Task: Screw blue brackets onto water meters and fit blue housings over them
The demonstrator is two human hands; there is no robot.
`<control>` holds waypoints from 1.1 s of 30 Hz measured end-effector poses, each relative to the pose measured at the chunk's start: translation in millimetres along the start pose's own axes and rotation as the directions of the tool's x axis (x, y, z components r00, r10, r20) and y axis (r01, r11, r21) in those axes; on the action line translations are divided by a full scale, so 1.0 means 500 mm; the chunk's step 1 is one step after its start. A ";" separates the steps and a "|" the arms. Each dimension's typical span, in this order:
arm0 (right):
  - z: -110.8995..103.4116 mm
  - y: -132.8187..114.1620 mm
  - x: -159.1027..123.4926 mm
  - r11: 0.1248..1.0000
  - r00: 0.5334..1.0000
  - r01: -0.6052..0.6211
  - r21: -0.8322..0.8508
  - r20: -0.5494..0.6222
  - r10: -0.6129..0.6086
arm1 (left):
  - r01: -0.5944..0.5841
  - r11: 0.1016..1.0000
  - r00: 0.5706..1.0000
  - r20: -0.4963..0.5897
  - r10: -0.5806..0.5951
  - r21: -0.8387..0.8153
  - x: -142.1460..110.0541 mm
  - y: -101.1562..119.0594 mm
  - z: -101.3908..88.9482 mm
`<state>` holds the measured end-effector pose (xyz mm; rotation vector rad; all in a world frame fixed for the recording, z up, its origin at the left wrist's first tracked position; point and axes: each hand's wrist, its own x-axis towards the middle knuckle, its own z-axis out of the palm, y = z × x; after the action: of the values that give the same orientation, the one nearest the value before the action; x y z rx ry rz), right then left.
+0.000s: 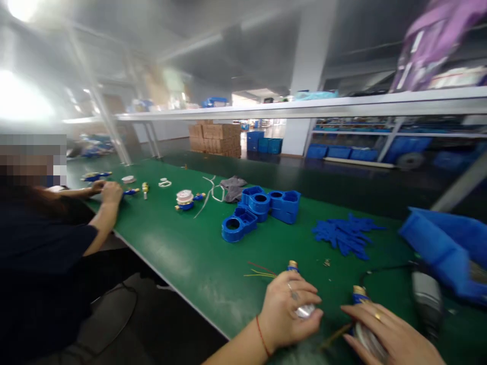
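Presently both hands work at the near edge of the green worktop (182, 253). Left hand (287, 309) is curled over a water meter (294, 276), fingers pinching a small silvery part at its side; its brass end points away. Right hand (384, 329) lies over a second meter (361, 304), fingers pressed together along its body, a thin stick just beside. Loose coloured wires (261, 271) trail left of the first meter; keep them clear of the grip. Judgement: steady each body flat before turning anything. Blue housings (262, 210) and a grey power tool (428, 301) lie near. A co-worker's hand (110, 191) works well apart.
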<state>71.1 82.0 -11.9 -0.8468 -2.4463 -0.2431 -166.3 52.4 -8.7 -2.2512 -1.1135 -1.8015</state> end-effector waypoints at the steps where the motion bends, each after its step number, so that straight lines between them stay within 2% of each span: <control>1: -0.023 -0.022 0.014 0.999 0.999 -0.031 -0.012 0.045 0.032 | 0.019 1.000 1.000 0.015 -0.019 -0.016 0.002 0.006 -0.006; 2: -0.041 -0.041 0.027 0.998 0.991 -0.070 0.004 0.111 0.069 | 0.037 0.999 0.999 0.030 -0.036 -0.031 0.004 0.011 -0.010; 4: -0.062 -0.064 0.047 0.979 0.949 -0.197 0.053 0.262 0.177 | 0.062 0.997 0.996 0.061 -0.059 -0.048 0.007 0.014 -0.017; 6: -0.070 -0.073 0.056 0.950 0.905 -0.301 0.084 0.340 0.257 | 0.066 0.996 0.994 0.092 -0.061 -0.060 0.007 0.012 -0.020; 11: -0.080 -0.079 0.058 0.905 0.858 -0.403 0.135 0.400 0.322 | 0.006 1.000 0.977 0.213 -0.004 -0.009 0.006 0.003 -0.028; 17: -0.082 -0.099 0.060 0.871 0.801 -0.487 0.069 0.432 0.414 | -0.053 0.998 0.961 0.272 0.056 -0.019 0.015 -0.008 -0.030; 21: -0.076 -0.107 0.051 0.853 0.791 -0.516 0.074 0.423 0.442 | -0.050 0.997 0.957 0.289 0.033 0.051 0.008 -0.006 -0.034; 23: -0.079 -0.107 0.043 0.859 0.810 -0.499 0.112 0.412 0.417 | -0.033 0.996 0.943 0.333 0.004 0.080 0.004 -0.006 -0.046; 25: -0.091 -0.105 0.035 0.882 0.852 -0.447 0.148 0.369 0.370 | -0.007 0.997 0.926 0.376 -0.024 0.081 0.009 -0.014 -0.065; 27: -0.111 -0.099 0.029 0.911 0.897 -0.386 0.146 0.289 0.334 | 0.047 0.997 0.942 0.329 -0.066 0.066 0.029 -0.035 -0.084; 29: -0.135 -0.083 0.032 0.917 0.912 -0.386 0.095 0.191 0.364 | 0.159 0.986 0.967 0.194 -0.164 0.040 0.060 -0.073 -0.094; 30: -0.146 -0.070 0.039 0.911 0.907 -0.407 0.063 0.143 0.395 | 0.245 0.969 0.961 0.127 -0.245 0.012 0.077 -0.098 -0.094; 31: -0.154 -0.053 0.050 0.903 0.899 -0.429 0.022 0.112 0.424 | 0.343 0.939 0.937 0.086 -0.339 -0.030 0.093 -0.125 -0.089; 33: -0.158 -0.009 0.087 0.887 0.878 -0.448 -0.114 0.133 0.460 | 0.519 0.847 0.855 0.068 -0.515 -0.117 0.112 -0.180 -0.070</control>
<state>73.8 75.0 77.9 -1.4959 -2.3003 -0.1017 -242.0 130.8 16.6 -2.1976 -1.8040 -2.0680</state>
